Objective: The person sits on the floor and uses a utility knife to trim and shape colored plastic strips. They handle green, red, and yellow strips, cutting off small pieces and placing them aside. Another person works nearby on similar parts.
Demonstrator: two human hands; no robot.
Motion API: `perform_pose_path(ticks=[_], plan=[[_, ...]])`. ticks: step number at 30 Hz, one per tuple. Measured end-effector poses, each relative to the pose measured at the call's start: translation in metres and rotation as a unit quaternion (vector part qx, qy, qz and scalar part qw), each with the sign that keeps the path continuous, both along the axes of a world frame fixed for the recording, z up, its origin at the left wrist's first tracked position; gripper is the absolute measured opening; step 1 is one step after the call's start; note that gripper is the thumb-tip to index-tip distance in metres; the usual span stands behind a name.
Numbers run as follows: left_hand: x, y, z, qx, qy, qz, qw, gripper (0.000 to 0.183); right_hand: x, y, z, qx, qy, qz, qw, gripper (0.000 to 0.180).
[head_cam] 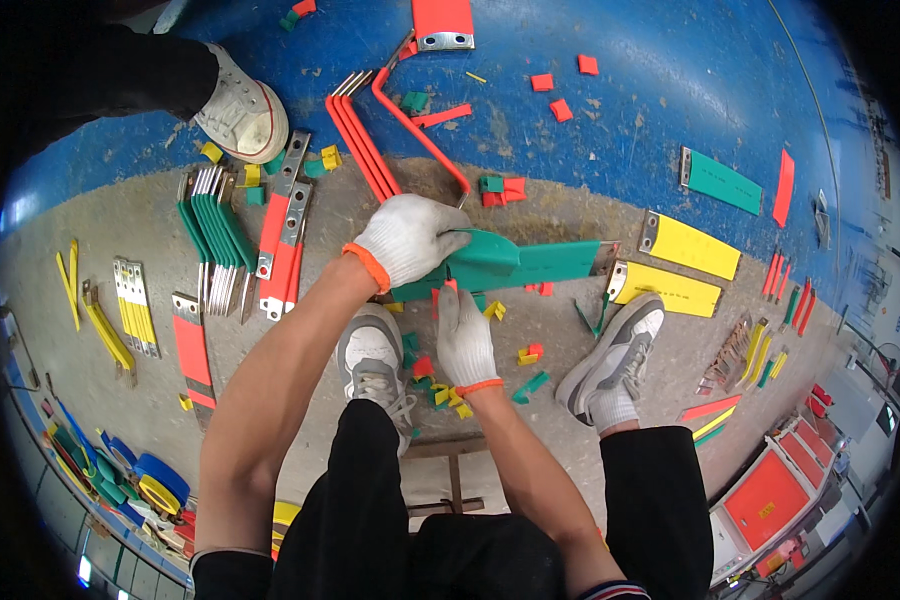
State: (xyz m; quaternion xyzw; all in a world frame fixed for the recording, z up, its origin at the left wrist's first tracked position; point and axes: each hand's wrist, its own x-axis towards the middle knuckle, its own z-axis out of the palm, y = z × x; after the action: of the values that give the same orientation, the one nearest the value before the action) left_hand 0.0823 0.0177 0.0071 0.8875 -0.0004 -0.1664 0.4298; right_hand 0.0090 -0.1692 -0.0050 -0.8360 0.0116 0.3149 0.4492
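My left hand (414, 234), in a white knit glove with an orange cuff, grips the upper left part of a green-sleeved metal busbar (559, 262). The piece is bent, and its bare metal end points right. Just below it, my right hand (466, 341), gloved the same way, has its fingertips at the lower edge; a small dark and red item shows at the fingertips, too small to name. Red-sleeved bent bars (364, 146) lie above my left hand. Two yellow-sleeved busbars (671, 289) lie to the right, near my shoe.
Green-sleeved bars (221, 225) and red-sleeved bars (277, 247) lie on the floor at left. Sleeve scraps (450, 394) are scattered between my shoes. Another person's shoe (244, 109) stands at upper left. Rolls of tape (161, 484) lie at lower left, and a red-panelled cabinet (766, 499) stands at lower right.
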Motion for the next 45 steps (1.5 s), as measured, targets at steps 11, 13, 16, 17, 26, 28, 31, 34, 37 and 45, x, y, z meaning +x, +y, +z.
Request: perform_pose_path(ticks=[11, 13, 16, 17, 26, 28, 31, 34, 37, 45], plan=[[-0.004, -0.002, -0.006, -0.013, -0.037, 0.025, 0.999, 0.024, -0.027, -0.02, -0.009, -0.036, 0.0, 0.015, 0.999, 0.037], [-0.003, -0.001, -0.002, -0.008, -0.02, 0.025, 0.999, 0.024, -0.024, -0.022, -0.007, -0.026, 0.035, 0.007, 0.999, 0.038], [-0.005, -0.002, -0.001, -0.017, -0.013, 0.03, 0.999, 0.025, -0.028, -0.028, -0.009, -0.03, 0.053, 0.008, 0.998, 0.039], [-0.004, -0.002, -0.001, -0.023, -0.013, 0.033, 0.999, 0.025, -0.03, -0.03, -0.011, -0.034, 0.054, 0.01, 0.998, 0.039], [-0.006, -0.005, 0.001, -0.031, 0.018, 0.046, 0.998, 0.024, -0.049, -0.04, -0.014, -0.057, 0.059, 0.0, 0.997, 0.04], [-0.006, -0.007, 0.001, -0.041, 0.01, 0.053, 0.998, 0.023, -0.05, -0.043, -0.018, -0.044, 0.058, -0.002, 0.997, 0.041], [-0.011, -0.008, -0.001, -0.05, -0.003, 0.064, 0.997, 0.023, -0.051, -0.042, -0.017, -0.048, 0.065, 0.001, 0.997, 0.043], [-0.016, -0.006, -0.003, -0.063, -0.01, 0.068, 0.996, 0.023, -0.05, -0.039, -0.012, -0.062, 0.079, 0.003, 0.995, 0.048], [-0.013, -0.008, 0.004, -0.061, 0.002, 0.06, 0.996, 0.023, -0.047, -0.042, -0.012, -0.073, 0.116, -0.001, 0.991, 0.05], [-0.031, -0.011, 0.019, -0.001, -0.054, -0.037, 0.998, 0.018, -0.028, -0.093, -0.005, -0.063, 0.102, -0.051, 0.991, 0.05]])
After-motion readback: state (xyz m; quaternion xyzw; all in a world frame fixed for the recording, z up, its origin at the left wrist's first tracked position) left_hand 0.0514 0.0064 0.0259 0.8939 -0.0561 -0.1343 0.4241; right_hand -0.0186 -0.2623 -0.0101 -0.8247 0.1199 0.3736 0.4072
